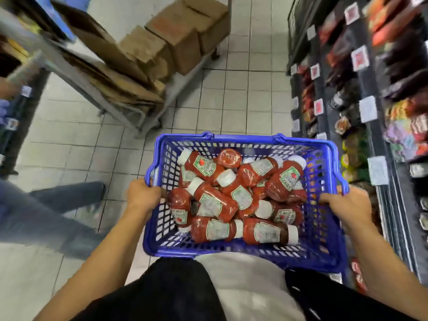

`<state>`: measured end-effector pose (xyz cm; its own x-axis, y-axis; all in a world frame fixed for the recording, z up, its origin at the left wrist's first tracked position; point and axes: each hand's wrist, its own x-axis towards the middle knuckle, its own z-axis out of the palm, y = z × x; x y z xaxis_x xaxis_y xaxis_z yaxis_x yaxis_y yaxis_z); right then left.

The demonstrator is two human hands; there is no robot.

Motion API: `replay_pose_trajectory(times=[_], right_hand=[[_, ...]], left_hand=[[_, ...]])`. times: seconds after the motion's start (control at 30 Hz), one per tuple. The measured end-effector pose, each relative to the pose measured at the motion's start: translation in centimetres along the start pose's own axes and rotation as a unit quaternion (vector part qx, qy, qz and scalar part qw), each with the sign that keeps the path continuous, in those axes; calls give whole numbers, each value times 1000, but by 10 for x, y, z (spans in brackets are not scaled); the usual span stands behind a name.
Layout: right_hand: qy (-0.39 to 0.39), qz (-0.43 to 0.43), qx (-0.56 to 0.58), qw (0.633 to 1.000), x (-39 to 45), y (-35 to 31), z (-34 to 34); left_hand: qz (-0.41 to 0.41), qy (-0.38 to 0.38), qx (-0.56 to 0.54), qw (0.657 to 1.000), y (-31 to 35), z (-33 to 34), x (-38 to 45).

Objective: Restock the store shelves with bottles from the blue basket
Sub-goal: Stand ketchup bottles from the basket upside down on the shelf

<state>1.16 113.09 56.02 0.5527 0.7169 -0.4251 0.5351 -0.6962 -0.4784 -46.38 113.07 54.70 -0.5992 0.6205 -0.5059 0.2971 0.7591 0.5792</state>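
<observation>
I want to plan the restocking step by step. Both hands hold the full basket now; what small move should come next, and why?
Probably set the blue basket down on the tiled floor beside the shelves. The left hand and right hand both grip its rim, so neither is free to lift a ketchup bottle.

1. You hold the basket (328,239) in front of you, left hand (142,195) on its left rim, right hand (345,203) on its right.
2. Bottles (234,193) lie piled inside.
3. Shelves (370,117) stand to your right.
4. A cart (129,112) of boxes (185,35) stands ahead-left.
</observation>
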Motion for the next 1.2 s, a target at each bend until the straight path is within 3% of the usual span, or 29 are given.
replay_pose_trajectory(times=[0.27, 0.5, 0.93, 1.07, 1.2], right_hand=[[1, 41, -15, 999, 98, -139, 27], [36, 49, -34, 998, 181, -236, 19], [48, 165, 123, 977, 373, -317, 30], [83, 253, 160, 951, 386, -320, 53], [131, 370, 221, 893, 382, -326, 100]], left_hand=[[21, -54, 6, 998, 132, 26, 149], [72, -41, 54, 995, 271, 48, 248], [109, -68, 169, 977, 516, 166, 390], [155, -124, 211, 957, 596, 219, 427], [238, -187, 271, 914, 664, 292, 466]])
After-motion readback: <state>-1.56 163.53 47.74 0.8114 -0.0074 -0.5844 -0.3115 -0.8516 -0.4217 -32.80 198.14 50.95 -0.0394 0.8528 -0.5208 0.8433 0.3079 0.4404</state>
